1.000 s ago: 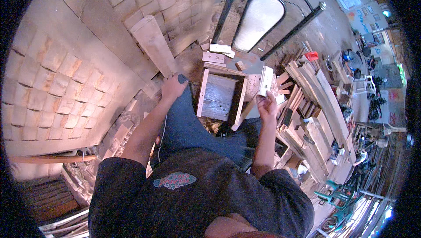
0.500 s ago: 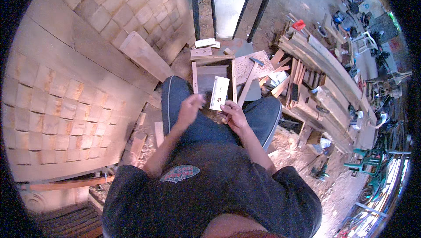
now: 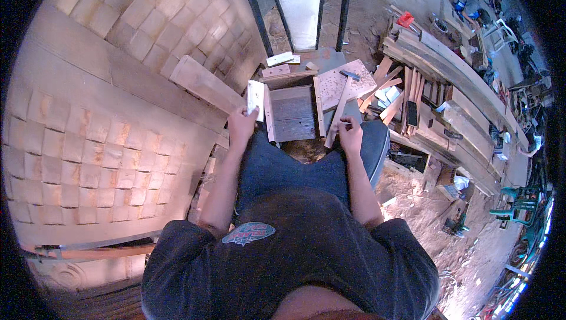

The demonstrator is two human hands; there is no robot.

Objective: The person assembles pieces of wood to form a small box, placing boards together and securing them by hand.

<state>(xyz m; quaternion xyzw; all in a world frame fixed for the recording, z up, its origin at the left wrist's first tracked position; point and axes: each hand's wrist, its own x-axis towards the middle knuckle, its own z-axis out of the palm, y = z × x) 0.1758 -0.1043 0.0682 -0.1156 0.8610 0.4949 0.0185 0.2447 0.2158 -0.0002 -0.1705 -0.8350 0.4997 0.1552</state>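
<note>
My left hand (image 3: pixel 240 124) grips a pale wooden block (image 3: pixel 255 97) by its lower end. The block stands upright against the outer left side of an open wooden box frame (image 3: pixel 269 120). Over my right thigh is my right hand (image 3: pixel 352 136), its fingers curled together in a pinch. Whatever they hold, if anything, is too small to make out. Just left of those fingers lies a hammer (image 3: pixel 340 110), its head resting on a board dotted with holes (image 3: pixel 361 74).
Small wooden blocks (image 3: pixel 279 58) lie beyond the frame. A chair with a pale back (image 3: pixel 299 10) stands ahead. Large panels with woven-looking squares (image 3: pixel 76 166) lean at left. Stacked planks (image 3: pixel 460 78) and offcuts fill the right, with a green chair (image 3: pixel 514 205) farther off.
The pale block has passed from my right hand to my left and moved left, against the frame's side. My right hand has moved right, beside the hammer handle. The view has shifted slightly.
</note>
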